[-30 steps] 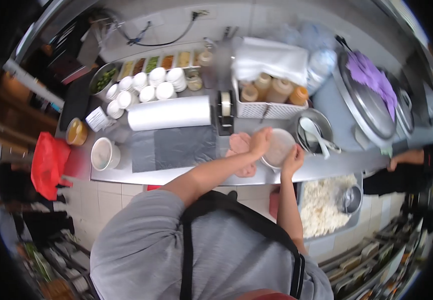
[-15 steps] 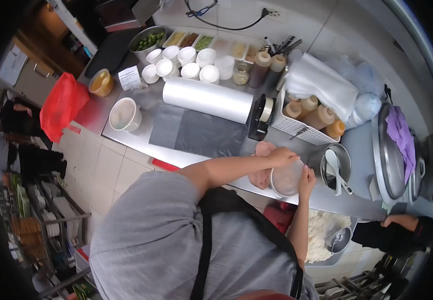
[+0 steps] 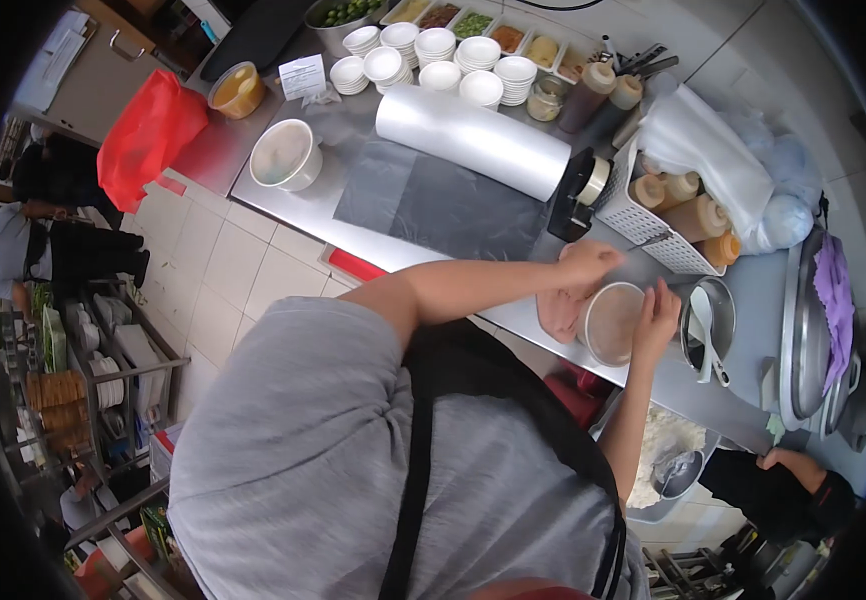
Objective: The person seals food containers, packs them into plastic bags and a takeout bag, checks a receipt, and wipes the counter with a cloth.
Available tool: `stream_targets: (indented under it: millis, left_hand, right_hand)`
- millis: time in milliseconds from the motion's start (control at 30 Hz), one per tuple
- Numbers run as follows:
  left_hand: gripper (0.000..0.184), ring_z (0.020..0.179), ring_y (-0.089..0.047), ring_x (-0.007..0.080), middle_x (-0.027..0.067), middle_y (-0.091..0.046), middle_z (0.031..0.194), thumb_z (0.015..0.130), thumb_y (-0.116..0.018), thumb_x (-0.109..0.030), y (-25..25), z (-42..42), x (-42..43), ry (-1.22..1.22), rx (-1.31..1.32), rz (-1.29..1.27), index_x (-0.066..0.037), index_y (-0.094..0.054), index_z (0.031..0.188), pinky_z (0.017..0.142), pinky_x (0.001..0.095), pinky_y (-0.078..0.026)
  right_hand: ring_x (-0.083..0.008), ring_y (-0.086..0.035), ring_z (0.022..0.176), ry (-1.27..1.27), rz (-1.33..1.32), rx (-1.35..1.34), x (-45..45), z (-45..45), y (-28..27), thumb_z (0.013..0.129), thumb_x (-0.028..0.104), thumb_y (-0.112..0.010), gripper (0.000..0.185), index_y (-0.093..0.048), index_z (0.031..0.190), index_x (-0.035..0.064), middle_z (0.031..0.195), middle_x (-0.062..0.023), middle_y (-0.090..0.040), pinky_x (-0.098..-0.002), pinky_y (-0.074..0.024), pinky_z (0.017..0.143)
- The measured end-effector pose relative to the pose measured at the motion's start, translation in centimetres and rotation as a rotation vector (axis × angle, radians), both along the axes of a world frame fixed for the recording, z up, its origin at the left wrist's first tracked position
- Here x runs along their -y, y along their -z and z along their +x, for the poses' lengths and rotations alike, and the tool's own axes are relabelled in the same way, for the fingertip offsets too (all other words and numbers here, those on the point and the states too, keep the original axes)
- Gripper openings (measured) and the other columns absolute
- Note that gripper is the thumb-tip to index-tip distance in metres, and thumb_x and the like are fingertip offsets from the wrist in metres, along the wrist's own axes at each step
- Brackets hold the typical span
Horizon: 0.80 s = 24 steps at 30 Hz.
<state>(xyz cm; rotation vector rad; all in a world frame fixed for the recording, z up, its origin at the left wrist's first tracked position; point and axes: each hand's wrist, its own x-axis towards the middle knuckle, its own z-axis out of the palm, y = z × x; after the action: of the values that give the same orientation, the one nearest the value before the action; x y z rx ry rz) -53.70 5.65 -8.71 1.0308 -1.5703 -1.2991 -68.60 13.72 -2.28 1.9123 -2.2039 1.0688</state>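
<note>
A round white tub (image 3: 613, 324) stands near the counter's front edge, its top covered by something cloudy and translucent. My right hand (image 3: 657, 318) is at the tub's right rim, fingers raised and slightly apart; whether they still touch the rim is hard to tell. Above and left of the tub, my left hand (image 3: 589, 264) is off the rim with its fingers curled together; anything between them is hidden. Under that hand lies a soft pink item (image 3: 557, 312), partly covered, of a kind I cannot make out. A similar covered tub (image 3: 286, 155) stands at the left.
A plastic roll (image 3: 473, 140) and dark plastic sheets (image 3: 438, 205) lie left of my hands. Behind are a tape dispenser (image 3: 575, 205), a white basket (image 3: 658, 225) of bottles and stacked white cups (image 3: 440, 77). A metal pot (image 3: 721, 300) with spoons stands right; another person's arm (image 3: 798, 468) shows beyond.
My left hand has left the tub's rim and moved slightly up and left of it. My right hand's fingers have lifted at the rim. The whole view has shifted.
</note>
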Motion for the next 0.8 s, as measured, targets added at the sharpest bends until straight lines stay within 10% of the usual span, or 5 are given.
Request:
stream_targets:
  millis: [133,333,533,600,800]
  left_hand:
    - [0.025,0.070,-0.060,0.0167,0.0104,-0.065,0.082,0.082,-0.056,-0.022,0.5,6.0,2.4,0.001,-0.293,0.573,0.001,-0.065,0.083,0.062,0.0279,-0.048]
    - [0.019,0.070,-0.058,0.0161,0.0092,-0.064,0.082,0.079,-0.056,-0.016,-2.1,6.9,1.8,-0.029,-0.192,0.773,-0.001,-0.066,0.084,0.063,0.0267,-0.047]
    - [0.023,0.084,-0.058,0.0183,0.0096,-0.064,0.089,0.079,-0.051,-0.017,-1.2,8.0,2.5,-0.078,-0.378,0.861,-0.001,-0.064,0.088,0.074,0.0300,-0.046]
    - [0.027,0.085,-0.057,0.0193,0.0098,-0.063,0.096,0.079,-0.050,-0.019,-0.9,7.8,3.0,-0.025,-0.315,0.846,0.000,-0.062,0.094,0.076,0.0308,-0.045]
    - [0.028,0.086,-0.055,0.0188,0.0092,-0.064,0.090,0.076,-0.052,-0.027,4.8,8.5,5.8,0.228,-0.476,0.866,-0.003,-0.062,0.089,0.074,0.0331,-0.042]
  right_hand:
    - [-0.0157,-0.057,0.079,-0.233,0.090,0.417,5.4,3.1,1.3,0.084,0.017,-0.058,0.025,-0.061,0.102,0.0010,0.091,-0.0093,-0.057,-0.0273,-0.0460,0.068]
    - [-0.0143,-0.055,0.081,-0.107,0.584,1.117,10.1,7.3,3.7,0.084,0.025,-0.056,0.029,-0.062,0.102,0.0029,0.094,-0.0073,-0.060,-0.0261,-0.0439,0.067]
    - [-0.0139,-0.047,0.104,-0.105,0.515,1.087,10.7,8.9,3.5,0.082,0.022,-0.058,0.022,-0.067,0.089,0.0036,0.094,-0.0081,-0.061,-0.0307,-0.0380,0.086]
    - [-0.0136,-0.050,0.101,-0.211,0.190,0.569,9.5,9.2,3.4,0.081,0.021,-0.058,0.021,-0.068,0.084,0.0023,0.097,-0.0069,-0.061,-0.0305,-0.0385,0.087]
    - [-0.0153,-0.054,0.095,-0.132,0.381,1.341,-5.3,11.6,-2.2,0.077,0.008,-0.062,0.013,-0.065,0.086,0.0007,0.106,-0.0091,-0.054,-0.0264,-0.0414,0.083]
